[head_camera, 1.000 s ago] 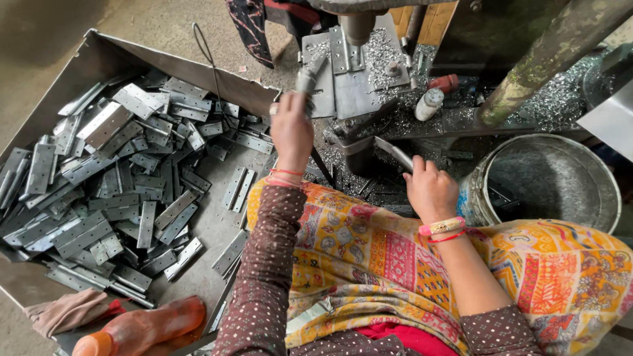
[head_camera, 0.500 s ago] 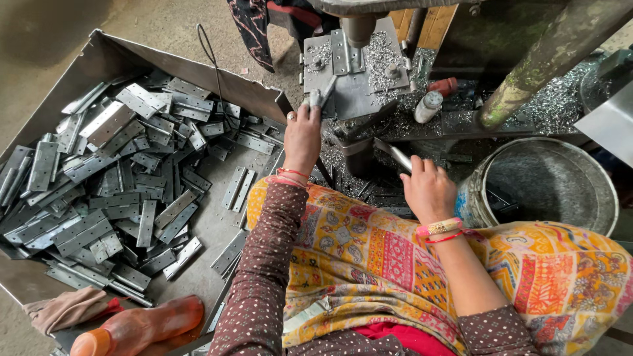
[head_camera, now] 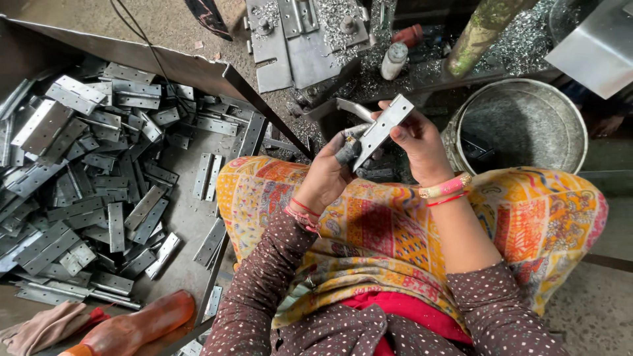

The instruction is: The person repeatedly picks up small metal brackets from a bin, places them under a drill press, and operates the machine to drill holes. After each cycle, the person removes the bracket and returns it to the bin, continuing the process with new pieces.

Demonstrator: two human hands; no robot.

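Observation:
A grey metal hinge (head_camera: 386, 126) is held up between both hands over my lap. My right hand (head_camera: 419, 145) grips its upper end with thumb and fingers. My left hand (head_camera: 333, 168), its fingertips wrapped in dark tape, holds the lower end. Beyond the hands stands a press machine with a flat metal plate (head_camera: 303, 39) strewn with shavings.
A large metal tray (head_camera: 198, 72) on the left holds a heap of several hinges (head_camera: 86, 178). A round metal bucket (head_camera: 517, 125) stands at the right. An orange bottle (head_camera: 135, 326) and a cloth (head_camera: 43, 326) lie at the lower left. A small white bottle (head_camera: 393, 60) sits by the machine.
My left hand has come back from the machine plate to my lap. Both hands now hold one hinge together, raised in front of me. The view has tilted downward.

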